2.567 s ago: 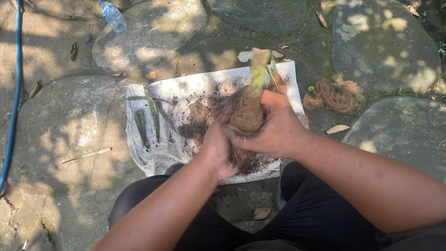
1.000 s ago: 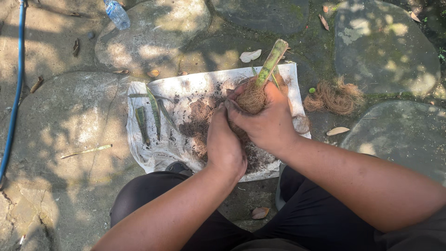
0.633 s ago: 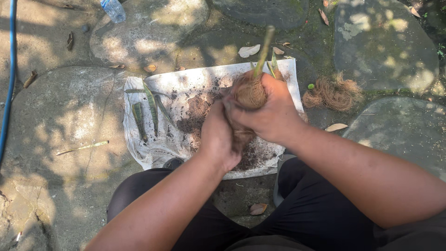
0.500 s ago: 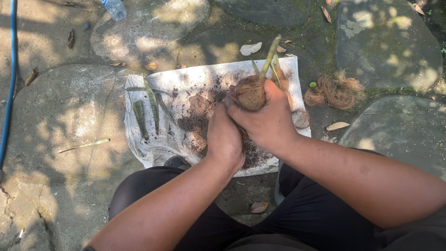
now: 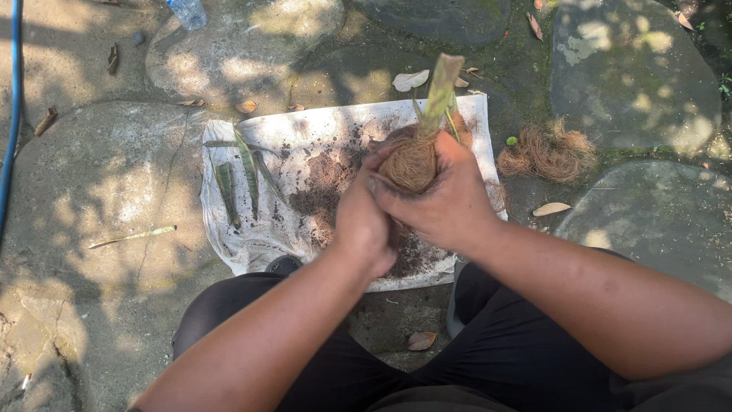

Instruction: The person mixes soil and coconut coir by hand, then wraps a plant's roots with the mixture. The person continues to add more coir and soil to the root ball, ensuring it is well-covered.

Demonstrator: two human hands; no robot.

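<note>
My right hand [image 5: 450,202] and left hand [image 5: 364,221] clamp together round the fibre-wrapped root ball [image 5: 412,164], stem [image 5: 442,91] upright, above the white cloth's [image 5: 252,244] far right corner so loose soil [image 5: 320,187] falls there.

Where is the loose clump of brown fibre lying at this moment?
In the head view, the fibre clump lies on the stone ground, just off the white cloth, beyond the right hand.

Both hands cover the lower part of the fibre-wrapped root ball [image 5: 412,164]; beyond the white cloth [image 5: 252,244], the plastic bottle [image 5: 187,11] and blue hose [image 5: 11,114] are cut by the picture's edge
</note>
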